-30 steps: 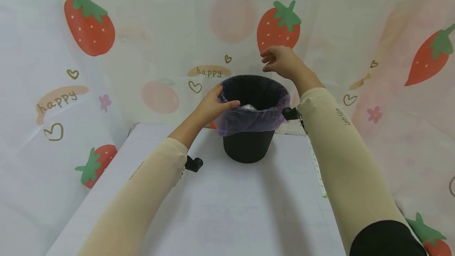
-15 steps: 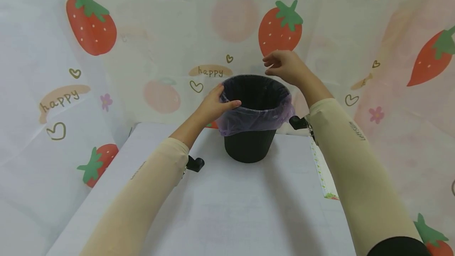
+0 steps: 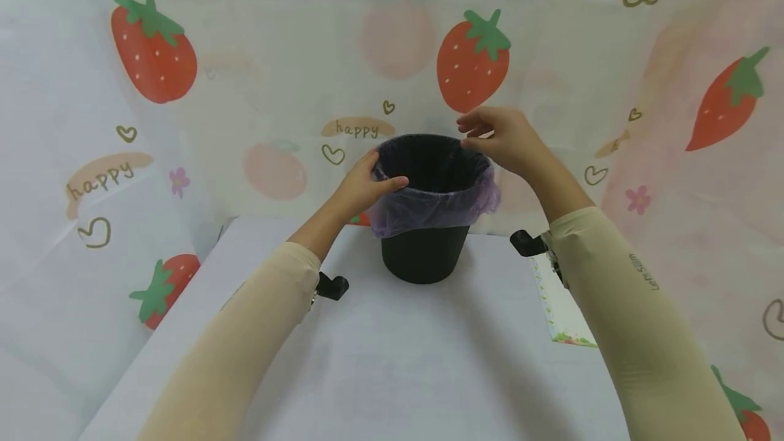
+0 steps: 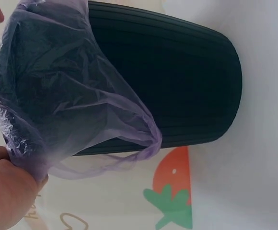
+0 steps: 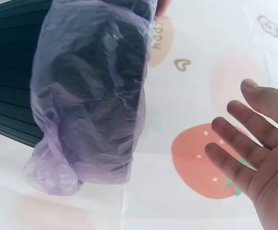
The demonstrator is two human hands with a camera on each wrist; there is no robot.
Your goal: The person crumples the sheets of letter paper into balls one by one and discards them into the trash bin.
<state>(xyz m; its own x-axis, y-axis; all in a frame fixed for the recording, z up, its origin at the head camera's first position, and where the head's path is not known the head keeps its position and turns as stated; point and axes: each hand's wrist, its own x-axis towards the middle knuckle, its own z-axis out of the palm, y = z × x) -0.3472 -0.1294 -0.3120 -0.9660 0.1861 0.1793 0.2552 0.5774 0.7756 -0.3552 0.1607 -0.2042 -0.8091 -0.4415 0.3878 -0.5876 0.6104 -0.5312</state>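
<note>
A black trash can (image 3: 422, 257) stands upright at the back of the table, its ribbed side filling much of the left wrist view. A thin purple bin liner (image 3: 422, 213) is folded down over its rim, with a bunched knot (image 5: 55, 175) hanging at its right side. My left hand (image 3: 363, 186) grips the left part of the rim over the liner, thumb along the near edge. My right hand (image 3: 499, 138) hovers above the right side of the rim, holding nothing; in the right wrist view its fingers (image 5: 237, 134) are spread, apart from the liner.
A white table (image 3: 392, 359) carries the can. At its right edge lies a sheet with a patterned border (image 3: 566, 308), partly behind my right forearm. A cloth with printed strawberries (image 3: 473, 67) hangs close behind.
My right hand has come down a little towards the rim and its forearm has swung right. A white thing seen inside the can one second ago no longer shows. The left hand keeps its grip.
</note>
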